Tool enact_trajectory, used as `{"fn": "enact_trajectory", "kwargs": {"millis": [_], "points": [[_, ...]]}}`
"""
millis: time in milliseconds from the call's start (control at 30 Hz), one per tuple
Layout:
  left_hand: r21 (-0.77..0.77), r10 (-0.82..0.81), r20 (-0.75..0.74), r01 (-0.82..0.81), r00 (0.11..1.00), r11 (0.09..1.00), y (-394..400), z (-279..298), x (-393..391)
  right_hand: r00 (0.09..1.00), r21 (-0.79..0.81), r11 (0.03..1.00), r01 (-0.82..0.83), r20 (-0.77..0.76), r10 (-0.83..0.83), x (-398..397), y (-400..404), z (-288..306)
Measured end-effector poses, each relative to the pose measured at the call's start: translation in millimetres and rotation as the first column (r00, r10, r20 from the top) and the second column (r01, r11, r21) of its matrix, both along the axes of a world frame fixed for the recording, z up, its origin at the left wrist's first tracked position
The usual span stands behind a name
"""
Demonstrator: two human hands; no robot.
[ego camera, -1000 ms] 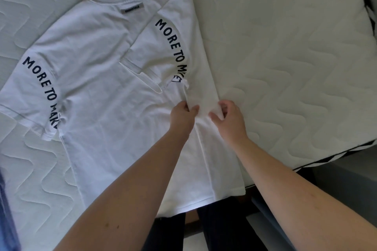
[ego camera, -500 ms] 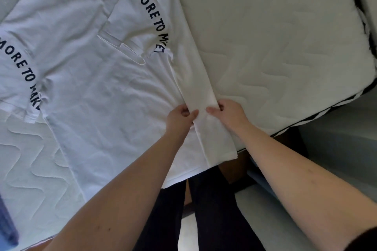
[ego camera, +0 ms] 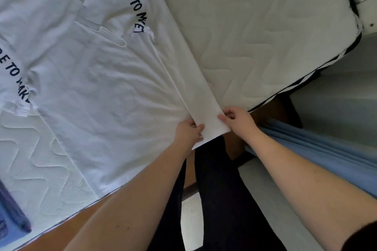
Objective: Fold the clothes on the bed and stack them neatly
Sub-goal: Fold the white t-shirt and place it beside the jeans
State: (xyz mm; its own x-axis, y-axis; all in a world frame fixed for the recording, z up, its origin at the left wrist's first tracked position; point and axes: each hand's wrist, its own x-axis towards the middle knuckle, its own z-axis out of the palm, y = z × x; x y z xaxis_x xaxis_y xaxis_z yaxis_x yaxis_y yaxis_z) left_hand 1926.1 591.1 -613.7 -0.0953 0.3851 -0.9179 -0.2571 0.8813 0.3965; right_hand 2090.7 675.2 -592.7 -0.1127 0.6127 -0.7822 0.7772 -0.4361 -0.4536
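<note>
Both hands pinch white T-shirt (ego camera: pixel 98 87) hem at mattress (ego camera: pixel 265 36) edge: left hand (ego camera: pixel 188 131) and right hand (ego camera: pixel 237 121), fingers curled on folded strip.

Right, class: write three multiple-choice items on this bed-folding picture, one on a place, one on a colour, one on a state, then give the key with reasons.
1. Where do both hands grip the white T-shirt?
A. at the collar
B. at the hem end of the folded-in side strip
C. at the left sleeve

2. What colour is the lettering on the sleeves?
A. red
B. dark, near black
C. green

3. How does the T-shirt lie?
A. spread flat on the mattress with one side folded in
B. rolled into a ball
C. on a hanger

Key:
1 B: the left hand and right hand pinch the strip near the bed's edge.
2 B: "MORE TO" reads dark on white.
3 A: the body lies flat and a narrow folded strip runs along its right side.
</note>
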Motion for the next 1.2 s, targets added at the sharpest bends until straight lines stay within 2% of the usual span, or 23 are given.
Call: {"fn": "enact_trajectory", "kwargs": {"millis": [100,167,233,300,367,433,500,567,733,800,867,967,1067,1200], "points": [[-0.019,-0.010,0.043,0.011,0.999,1.000,-8.6,1.8,10.9,0.999,-0.042,0.999,-0.013,-0.041,0.011,11.2,-2.8,-1.2],[-0.033,-0.062,0.062,0.065,0.996,0.997,-13.5,0.9,16.3,0.996,-0.095,0.994,-0.060,-0.071,0.053,12.1,-1.8,-1.0],[-0.037,-0.049,0.072,0.052,0.996,0.998,-17.9,-0.3,19.8,0.990,-0.094,0.987,-0.130,-0.062,0.125,11.6,-0.9,-1.2],[-0.039,-0.054,0.043,0.056,0.998,0.998,-18.8,0.1,21.4,0.986,-0.084,0.982,-0.169,-0.029,0.167,13.4,-2.7,-1.2],[-0.051,-0.130,-0.003,0.130,0.992,0.990,-19.3,2.4,22.4,0.986,-0.081,0.983,-0.165,-0.004,0.165,15.6,-5.3,0.4],[-0.092,-0.276,-0.008,0.274,0.961,0.957,-19.4,10.3,21.9,0.969,-0.054,0.971,-0.233,0.068,0.237,13.0,-6.5,1.1],[-0.160,-0.405,0.028,0.404,0.914,0.901,-15.0,19.1,17.0,0.914,-0.028,0.937,-0.347,0.215,0.345,3.8,-5.6,2.4],[-0.208,-0.454,0.046,0.453,0.890,0.867,-9.4,28.9,7.7,0.857,0.004,0.912,-0.410,0.345,0.384,-10.7,-4.1,7.3],[-0.060,-0.245,-0.087,0.240,0.966,0.969,-3.8,48.6,-31.6,0.873,0.164,0.906,-0.390,0.379,0.307,-36.2,-0.9,26.5],[-0.014,-0.209,-0.143,0.209,0.967,0.978,2.9,52.9,-51.2,0.915,0.289,0.907,-0.306,0.353,0.196,-48.6,6.5,33.2],[0.032,-0.150,-0.197,0.159,0.969,0.987,13.8,54.3,-70.8,0.960,0.371,0.909,-0.189,0.266,0.091,-67.4,17.1,33.9],[0.111,-0.019,-0.262,0.050,0.965,0.993,36.1,48.1,-99.3,0.999,0.385,0.921,-0.052,0.031,0.043,-104.8,36.7,24.0],[0.194,0.106,-0.363,-0.036,0.926,0.980,60.8,38.9,-133.3,0.987,0.399,0.916,-0.030,-0.131,0.089,-144.0,65.2,11.6],[0.266,0.246,-0.535,-0.115,0.808,0.957,97.1,36.6,-180.4,0.963,0.369,0.928,-0.050,-0.230,0.143,-184.3,111.5,8.9]]}}
